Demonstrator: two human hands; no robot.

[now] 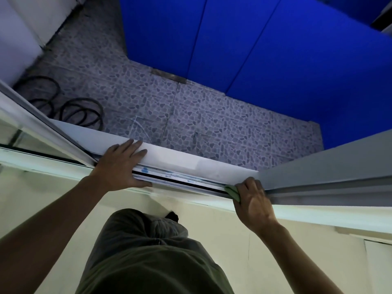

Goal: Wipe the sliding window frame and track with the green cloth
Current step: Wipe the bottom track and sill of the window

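The window track (180, 181) runs from centre left to right, with dark grooves and pale blue smears, below a white sill ledge (191, 161). My right hand (253, 203) presses the green cloth (233, 192) into the track's right end, against the grey upright frame (318, 172). Only a small fold of cloth shows beside the fingers. My left hand (122, 164) lies flat across the sill and track, fingers spread, holding nothing. The sliding pane (31, 132) with its white frame stands at the left.
Beyond the sill lies a pebble-pattern tiled floor (191, 107) with coiled black hose (82, 112) at the left and blue panels (265, 45) at the back right. A cream wall (222, 230) drops below the window; my olive-clad body fills the lower centre.
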